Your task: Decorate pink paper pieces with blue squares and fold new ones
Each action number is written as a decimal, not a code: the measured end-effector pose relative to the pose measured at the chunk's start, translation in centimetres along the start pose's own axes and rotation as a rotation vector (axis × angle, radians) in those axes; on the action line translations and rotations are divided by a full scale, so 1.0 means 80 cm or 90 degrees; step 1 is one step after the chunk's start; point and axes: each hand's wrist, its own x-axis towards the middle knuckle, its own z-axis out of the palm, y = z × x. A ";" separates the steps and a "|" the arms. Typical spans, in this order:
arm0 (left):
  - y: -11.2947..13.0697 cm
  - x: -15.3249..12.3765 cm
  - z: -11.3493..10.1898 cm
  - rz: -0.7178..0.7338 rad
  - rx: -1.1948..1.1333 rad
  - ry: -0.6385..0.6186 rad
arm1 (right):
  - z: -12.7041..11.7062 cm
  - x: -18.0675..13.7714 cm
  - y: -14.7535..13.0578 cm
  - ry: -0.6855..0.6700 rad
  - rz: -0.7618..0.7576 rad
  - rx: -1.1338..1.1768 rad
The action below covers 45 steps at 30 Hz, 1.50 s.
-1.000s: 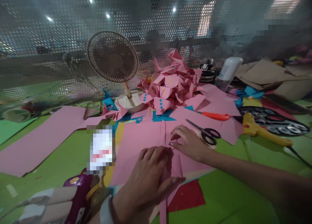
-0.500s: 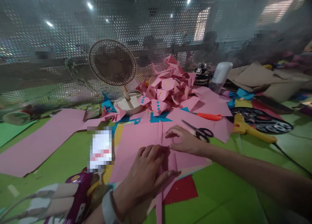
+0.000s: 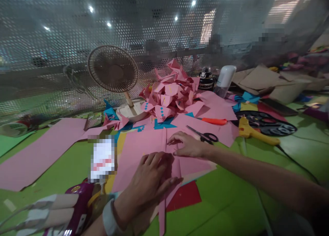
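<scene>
My left hand (image 3: 147, 176) lies palm down over a pink paper sheet (image 3: 131, 150), its fingers on the paper and its thumb stretched out to the right. Just beyond it, my right hand (image 3: 187, 145) rests on the same paper, with fingers curved and apart from the thumb. A narrow folded pink strip (image 3: 161, 215) runs lengthwise under both hands and past the sheet's near edge. Part of the fold is hidden by my left hand. Red paper (image 3: 186, 196) shows below the pink sheet. Black-handled scissors (image 3: 209, 137) lie just beyond my right hand.
Behind the sheet rises a heap of folded pink paper (image 3: 167, 92), beside a fan (image 3: 113, 70). An orange-handled tool (image 3: 214, 121) and a yellow glue gun (image 3: 258, 136) are at the right. A purple power strip (image 3: 81, 198) with plugs sits front left.
The whole scene has shifted slightly left in view. Both hands keep nearly the same pose on the pink paper.
</scene>
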 end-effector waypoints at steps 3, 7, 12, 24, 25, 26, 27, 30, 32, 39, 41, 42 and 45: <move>0.001 0.000 -0.001 -0.003 0.001 0.001 | -0.005 0.000 -0.002 -0.027 0.024 0.080; 0.002 -0.001 -0.002 0.001 0.007 -0.003 | -0.011 0.000 -0.011 -0.068 0.064 0.156; 0.003 -0.002 -0.002 0.010 0.015 0.013 | -0.019 -0.001 -0.013 -0.103 0.070 0.195; -0.002 0.003 -0.011 -0.014 -0.058 0.034 | 0.002 0.000 0.025 0.025 -0.056 0.020; -0.008 0.008 -0.011 -0.045 -0.092 0.050 | 0.003 0.001 0.027 0.025 -0.064 0.017; -0.014 0.014 -0.010 -0.098 -0.131 0.076 | 0.003 0.001 0.029 0.027 -0.071 0.015; -0.020 0.021 -0.008 -0.175 -0.153 0.107 | 0.003 0.001 0.029 0.028 -0.076 0.013; -0.036 0.044 -0.001 -0.319 -0.250 -0.009 | 0.003 0.000 0.028 0.030 -0.081 0.009; -0.042 0.057 0.003 -0.335 -0.281 -0.054 | 0.002 -0.001 0.026 0.028 -0.078 0.005; -0.041 0.073 -0.003 -0.378 -0.358 -0.150 | 0.000 -0.002 0.024 0.030 -0.080 -0.029; -0.040 0.073 -0.009 -0.390 -0.382 -0.168 | 0.000 -0.003 0.023 0.030 -0.083 -0.039; -0.039 0.073 -0.011 -0.394 -0.394 -0.175 | 0.000 -0.003 0.022 0.030 -0.083 -0.042; -0.038 0.072 -0.019 -0.401 -0.423 -0.195 | 0.000 -0.005 0.020 0.038 -0.081 -0.045</move>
